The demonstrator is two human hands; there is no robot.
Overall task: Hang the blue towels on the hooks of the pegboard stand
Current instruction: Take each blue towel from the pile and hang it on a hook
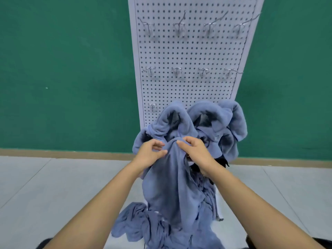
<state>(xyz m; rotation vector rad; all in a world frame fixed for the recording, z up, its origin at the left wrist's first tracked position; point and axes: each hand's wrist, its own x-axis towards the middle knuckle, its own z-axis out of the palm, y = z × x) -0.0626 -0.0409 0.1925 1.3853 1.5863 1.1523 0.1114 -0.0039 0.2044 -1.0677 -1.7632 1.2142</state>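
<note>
— Leftmost?
— Wall (pixel 62 69), green; floor (pixel 45 180) below.
— Then?
— Left hand (pixel 151 154), pinching the top fold of a towel (pixel 170 187).
— And beside it?
— Right hand (pixel 195 155), clenched on the same fold.
— Towel's place?
— Hanging from both hands, before the pegboard (pixel 188 51), down onto a heap (pixel 142 225) on the floor.
— Behind?
— Hung towels (pixel 224 114), draped low on the pegboard, under rows of hooks (pixel 179 27).

From our head we look forward and down, close over the left hand (pixel 150 156) and right hand (pixel 196 155) gripping the blue towel (pixel 172 187), the pegboard stand (pixel 190 53) beyond the grip.
</note>
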